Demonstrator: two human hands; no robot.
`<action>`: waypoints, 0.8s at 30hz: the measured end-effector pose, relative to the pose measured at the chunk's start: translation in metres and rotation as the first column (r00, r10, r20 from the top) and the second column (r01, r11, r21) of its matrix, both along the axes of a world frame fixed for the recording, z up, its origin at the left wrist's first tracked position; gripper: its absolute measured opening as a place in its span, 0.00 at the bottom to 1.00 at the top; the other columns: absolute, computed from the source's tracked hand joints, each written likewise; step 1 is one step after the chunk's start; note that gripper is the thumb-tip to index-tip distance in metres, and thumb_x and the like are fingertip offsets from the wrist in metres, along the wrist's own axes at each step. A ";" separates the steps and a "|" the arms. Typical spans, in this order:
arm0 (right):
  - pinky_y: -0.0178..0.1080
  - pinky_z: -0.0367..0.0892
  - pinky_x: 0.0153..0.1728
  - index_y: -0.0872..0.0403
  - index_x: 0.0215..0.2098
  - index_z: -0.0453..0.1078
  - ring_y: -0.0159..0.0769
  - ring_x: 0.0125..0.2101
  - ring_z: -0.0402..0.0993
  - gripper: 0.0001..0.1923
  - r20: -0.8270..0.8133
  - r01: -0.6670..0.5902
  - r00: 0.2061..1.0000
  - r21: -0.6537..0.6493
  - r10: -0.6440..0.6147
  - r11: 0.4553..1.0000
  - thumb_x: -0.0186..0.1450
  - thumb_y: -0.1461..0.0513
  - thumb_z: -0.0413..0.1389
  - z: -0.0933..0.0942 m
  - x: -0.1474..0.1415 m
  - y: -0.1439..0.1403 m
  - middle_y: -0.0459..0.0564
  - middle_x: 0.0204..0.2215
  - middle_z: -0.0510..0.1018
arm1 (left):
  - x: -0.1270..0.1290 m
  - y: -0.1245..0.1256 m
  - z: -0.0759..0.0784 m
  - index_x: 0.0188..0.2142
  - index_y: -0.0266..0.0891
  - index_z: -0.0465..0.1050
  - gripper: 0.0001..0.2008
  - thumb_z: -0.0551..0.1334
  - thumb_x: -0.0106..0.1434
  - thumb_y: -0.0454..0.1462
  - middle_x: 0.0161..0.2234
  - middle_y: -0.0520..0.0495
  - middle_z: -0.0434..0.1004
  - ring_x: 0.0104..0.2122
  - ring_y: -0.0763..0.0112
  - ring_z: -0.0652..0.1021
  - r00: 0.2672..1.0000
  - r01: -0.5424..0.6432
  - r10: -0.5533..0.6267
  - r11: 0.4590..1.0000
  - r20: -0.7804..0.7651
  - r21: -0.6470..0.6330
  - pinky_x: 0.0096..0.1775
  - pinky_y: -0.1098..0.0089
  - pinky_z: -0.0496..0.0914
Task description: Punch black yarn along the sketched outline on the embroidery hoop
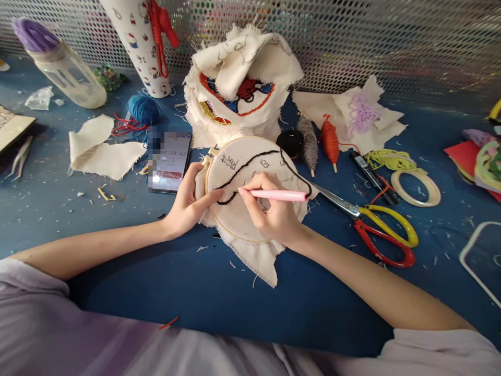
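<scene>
A wooden embroidery hoop (235, 156) with cream cloth stretched in it lies on the blue table, a black yarn line stitched across it. My left hand (191, 201) grips the hoop's left rim, thumb on the cloth. My right hand (274, 209) holds a pink punch needle (279, 195) like a pen, its tip pressed into the cloth at the black line near my left thumb. Black yarn runs from the needle's back end up over the hoop's right side.
A phone (170, 162) lies left of the hoop. Red and yellow scissors (376, 224) lie to the right, near a spare hoop ring (417, 187). Behind stand a heap of embroidered cloth (238, 78), yarn spools (330, 141), a blue yarn ball (144, 108) and a bottle (66, 73).
</scene>
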State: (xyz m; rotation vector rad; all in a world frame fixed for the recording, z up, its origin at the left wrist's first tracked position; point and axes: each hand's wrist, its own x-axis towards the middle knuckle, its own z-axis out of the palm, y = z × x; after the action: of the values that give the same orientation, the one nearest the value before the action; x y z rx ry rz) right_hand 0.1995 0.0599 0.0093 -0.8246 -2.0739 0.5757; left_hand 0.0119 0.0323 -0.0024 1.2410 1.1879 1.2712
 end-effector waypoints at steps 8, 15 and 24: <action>0.45 0.61 0.40 0.51 0.28 0.62 0.32 0.26 0.67 0.09 0.065 -0.023 0.998 0.049 0.020 0.999 0.66 0.63 0.56 -0.007 -0.003 0.007 0.42 0.23 0.71 | 0.001 -0.001 0.001 0.40 0.42 0.59 0.18 0.67 0.56 0.39 0.32 0.54 0.66 0.31 0.72 0.70 1.000 0.015 -0.015 0.999 0.002 0.038 0.33 0.70 0.70; 0.36 0.60 0.28 0.51 0.29 0.63 0.30 0.26 0.65 0.07 -0.233 -0.031 0.972 -0.261 -0.032 0.965 0.65 0.62 0.56 -0.002 0.001 0.005 0.42 0.24 0.67 | 0.004 0.003 -0.002 0.38 0.41 0.59 0.22 0.71 0.53 0.41 0.35 0.51 0.70 0.36 0.68 0.75 0.998 0.006 -0.006 1.000 -0.058 -0.009 0.36 0.68 0.74; 0.38 0.60 0.30 0.50 0.27 0.62 0.30 0.24 0.62 0.09 -0.346 0.028 0.923 -0.381 -0.171 0.924 0.64 0.63 0.56 -0.006 0.004 0.009 0.40 0.21 0.63 | 0.003 0.005 -0.005 0.39 0.40 0.60 0.19 0.70 0.55 0.39 0.38 0.49 0.72 0.40 0.66 0.76 0.997 0.005 -0.006 1.000 -0.077 -0.010 0.41 0.63 0.75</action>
State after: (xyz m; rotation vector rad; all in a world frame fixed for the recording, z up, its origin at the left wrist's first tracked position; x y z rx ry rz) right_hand 0.2033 0.0691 0.0028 -0.9444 -1.5844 1.0050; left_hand 0.0145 0.0369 -0.0078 1.2951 1.2431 1.2217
